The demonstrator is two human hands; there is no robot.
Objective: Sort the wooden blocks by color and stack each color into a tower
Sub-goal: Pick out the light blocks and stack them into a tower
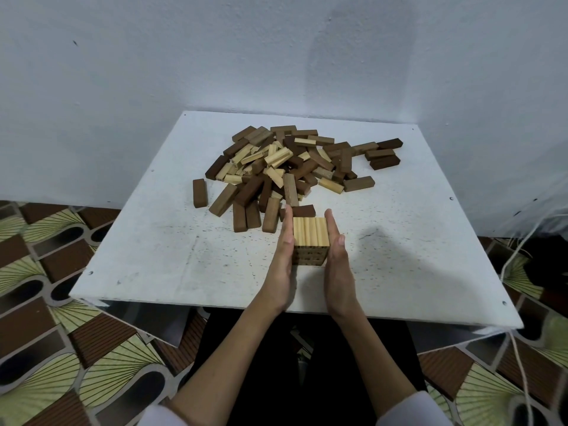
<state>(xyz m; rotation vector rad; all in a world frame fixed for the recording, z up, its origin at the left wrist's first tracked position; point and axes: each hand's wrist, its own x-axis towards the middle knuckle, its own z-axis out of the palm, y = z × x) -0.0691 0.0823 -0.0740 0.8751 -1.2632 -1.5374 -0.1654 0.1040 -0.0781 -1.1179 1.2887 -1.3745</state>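
Observation:
A short tower of light wooden blocks stands near the front middle of the white table. My left hand presses flat against its left side with straight fingers. My right hand presses flat against its right side the same way. Behind the tower lies a loose pile of mixed blocks in light, mid-brown and dark brown wood. A dark block lies just behind the tower, touching my left fingertips.
A single brown block lies apart at the pile's left. Three dark blocks sit at the pile's right end. The table stands against a pale wall. A patterned floor surrounds it, and a white cord hangs at the right.

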